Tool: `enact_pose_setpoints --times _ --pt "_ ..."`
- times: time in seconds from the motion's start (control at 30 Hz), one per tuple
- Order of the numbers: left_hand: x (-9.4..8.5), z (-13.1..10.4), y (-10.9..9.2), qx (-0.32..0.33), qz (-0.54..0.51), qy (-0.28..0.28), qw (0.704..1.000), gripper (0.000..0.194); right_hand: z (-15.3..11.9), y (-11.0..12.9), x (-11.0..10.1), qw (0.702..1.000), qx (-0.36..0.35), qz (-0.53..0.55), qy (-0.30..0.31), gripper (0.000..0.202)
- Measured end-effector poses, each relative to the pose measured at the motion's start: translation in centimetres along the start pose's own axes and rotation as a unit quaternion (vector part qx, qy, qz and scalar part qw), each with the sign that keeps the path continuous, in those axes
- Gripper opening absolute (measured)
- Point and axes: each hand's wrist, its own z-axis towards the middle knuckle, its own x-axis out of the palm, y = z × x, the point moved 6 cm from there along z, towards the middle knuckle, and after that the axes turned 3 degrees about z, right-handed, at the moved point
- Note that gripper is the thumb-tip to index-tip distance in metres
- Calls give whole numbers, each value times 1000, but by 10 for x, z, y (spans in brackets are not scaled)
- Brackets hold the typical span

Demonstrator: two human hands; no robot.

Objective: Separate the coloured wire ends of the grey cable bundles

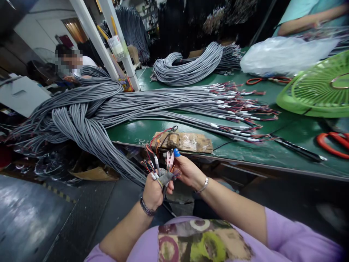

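Below the table edge, my left hand (153, 193) is closed round the ends of several grey cables (157, 165), whose thin coloured wires fan out above the fist. A grey wrapping (165, 177) covers its thumb. My right hand (188, 172) is close beside it, its thumb capped in blue (177, 153). Between that thumb and the fingers is a small pale pink clip-like piece (170, 159), right at the wire ends; the fingers behind are partly hidden. Just beyond both hands, a worn wooden block (193, 142) lies at the table edge with red and black leads on it.
Long grey cable bundles (152, 98) lie across the green table (131, 133) and hang over its left side. To the right are a green fan (313, 91), red-handled scissors (331, 140), black tweezers (298, 148) and a plastic bag (286, 54). Two other people sit beyond.
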Motion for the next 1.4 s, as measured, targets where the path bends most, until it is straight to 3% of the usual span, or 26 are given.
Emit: enact_pose_setpoints --times 0.17,0.57,0.73,0.9,1.1,1.3,1.4 --pt "1 0 1 -1 11 -6 1000 38 1 0 -6 995 -18 71 -74 44" --pt "-2 -12 -1 16 27 -17 999 41 -7 -5 -2 993 70 93 -32 41" --pt "-5 -18 -2 42 22 -35 998 37 -5 0 -7 997 18 52 -46 20" --pt "-7 -12 0 40 14 -43 998 36 -3 3 -15 995 -77 -28 -61 42" --pt "-4 -5 0 35 6 -40 999 35 1 -6 -10 998 13 48 -32 40" --pt "-1 -1 1 39 13 -31 999 36 4 -4 -9 994 4 87 -70 34" --pt "-2 -1 1 39 18 -39 998 37 2 -7 -7 994 13 94 -60 37"
